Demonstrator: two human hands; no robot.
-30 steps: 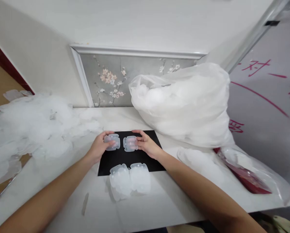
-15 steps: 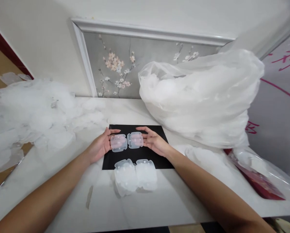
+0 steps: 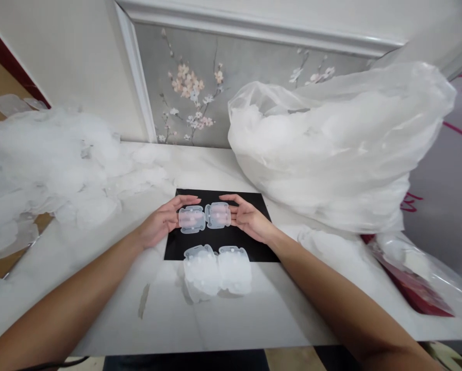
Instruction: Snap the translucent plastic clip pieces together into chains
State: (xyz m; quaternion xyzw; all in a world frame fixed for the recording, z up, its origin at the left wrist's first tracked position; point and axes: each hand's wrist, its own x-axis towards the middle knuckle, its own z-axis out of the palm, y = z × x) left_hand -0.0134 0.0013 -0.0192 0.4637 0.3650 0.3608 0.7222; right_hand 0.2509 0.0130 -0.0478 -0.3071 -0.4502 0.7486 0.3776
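Observation:
My left hand (image 3: 159,222) holds a clear, notched plastic piece (image 3: 191,220) at its left side, with fingers showing pink through it. My right hand (image 3: 252,219) has a matching clear plastic piece (image 3: 218,215) in the same way, fingers behind it. The two pieces are side by side, edges close, over a black mat (image 3: 215,248). On both hands a digit stretches inward above the pieces. Nearer to me, two stacks of the same pieces, a left stack (image 3: 202,273) and a right stack (image 3: 234,270), stand at the mat's front edge.
A heap of translucent pieces (image 3: 61,170) covers the table's left side. A large, full plastic bag (image 3: 331,149) stands at the back right. More pieces (image 3: 331,255) lie beyond my right forearm, near a red item under clear plastic (image 3: 420,293). A framed floral panel (image 3: 192,98) is behind.
The camera view has shifted slightly, so the table appears higher. My left hand's upper digit reaches further inward over its piece. Both pieces stay side by side in my hands.

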